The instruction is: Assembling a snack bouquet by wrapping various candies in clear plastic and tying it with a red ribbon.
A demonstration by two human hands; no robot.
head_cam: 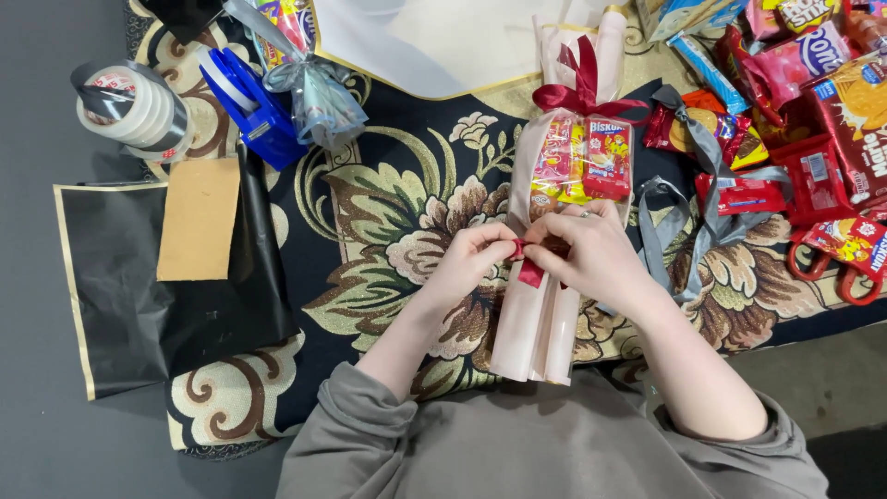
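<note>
On floral rug (397,212) over grey floor (37,277): black paper (120,296), tape rolls (134,106).

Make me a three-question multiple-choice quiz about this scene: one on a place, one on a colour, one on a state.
1. Where are the tape rolls?
A. top left
B. bottom right
C. on the lap

2. What colour is the ribbon between the hands?
A. blue
B. dark red
C. green

3. What are the left hand and right hand doing?
A. resting flat
B. pinching the ribbon on the pink-wrapped bundle
C. holding scissors

Answers: 1 A, they sit at the rug's top-left corner; 2 B, it shows dark red; 3 B, both sets of fingers meet at the ribbon.
</note>
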